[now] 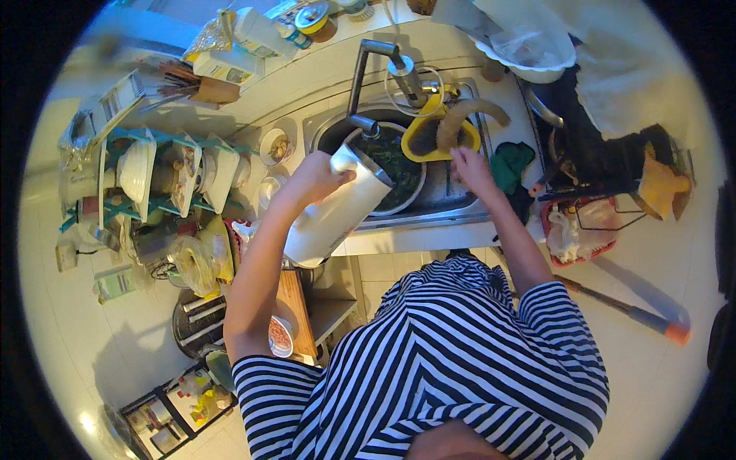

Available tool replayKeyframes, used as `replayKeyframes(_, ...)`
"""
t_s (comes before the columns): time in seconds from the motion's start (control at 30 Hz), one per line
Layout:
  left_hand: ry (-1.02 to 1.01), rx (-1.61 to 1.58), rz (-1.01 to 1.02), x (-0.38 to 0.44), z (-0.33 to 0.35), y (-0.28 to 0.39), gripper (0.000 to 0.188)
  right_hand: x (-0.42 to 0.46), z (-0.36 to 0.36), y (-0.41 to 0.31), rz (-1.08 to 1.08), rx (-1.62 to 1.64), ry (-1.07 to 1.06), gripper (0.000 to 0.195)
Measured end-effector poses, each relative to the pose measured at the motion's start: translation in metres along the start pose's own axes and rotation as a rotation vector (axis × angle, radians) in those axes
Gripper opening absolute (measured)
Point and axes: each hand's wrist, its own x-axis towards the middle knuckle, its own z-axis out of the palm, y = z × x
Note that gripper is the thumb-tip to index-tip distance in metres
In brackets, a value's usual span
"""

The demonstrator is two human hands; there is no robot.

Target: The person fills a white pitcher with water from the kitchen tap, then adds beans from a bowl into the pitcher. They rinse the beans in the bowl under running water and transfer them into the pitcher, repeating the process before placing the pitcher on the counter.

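My left hand [319, 179] grips the handle of a white kettle or jug [339, 215], which is tilted with its open rim towards a round metal basin [424, 187] in the sink. Dark leafy greens [391, 164] lie in the basin. My right hand [470, 169] is at the lower end of a curved brown loofah-like thing [451, 129]; whether its fingers grip it cannot be told. That thing lies over a yellow strainer basket [409, 150] at the sink's right side. Above the basin hangs the spout of a faucet [363, 123].
A dish rack [100, 178] with plates stands at the left, small bowls [276, 146] beside the sink. Right of the sink are a green cloth [512, 167], a black stove [598, 144] and a red basket [609, 247]. Bottles [261, 37] line the ledge behind.
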Motion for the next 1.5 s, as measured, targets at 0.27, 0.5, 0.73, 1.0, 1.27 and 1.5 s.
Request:
replayKeyframes(0.27,0.156,-0.222,0.017,0.009,0.025,-0.067,0.037,0.165,-0.009,-0.083,-0.115,-0.525,-0.01,0.037)
replayKeyframes(0.5,0.196,-0.283,-0.013,0.033,0.035,-0.069,0.041,0.208,0.021,-0.049,-0.022,-0.735,-0.309,0.019)
replayKeyframes(0.73,0.228,-0.52,-0.029,0.047,0.059,-0.071,0.035,0.169,0.05,-0.04,0.465,0.07,0.014,0.027)
replayKeyframes(1.0,0.255,-0.694,-0.038,0.047,0.069,-0.07,0.03,0.173,0.045,-0.044,0.434,-0.038,0.023,0.031)
replayKeyframes(1.27,0.274,-0.912,-0.027,0.048,0.092,-0.088,0.03,0.176,0.045,-0.044,0.334,-0.171,-0.063,0.027)
replayKeyframes(1.5,0.198,-0.898,-0.048,0.052,0.09,-0.079,0.033,0.189,0.049,-0.019,0.198,-0.427,-0.044,0.022)
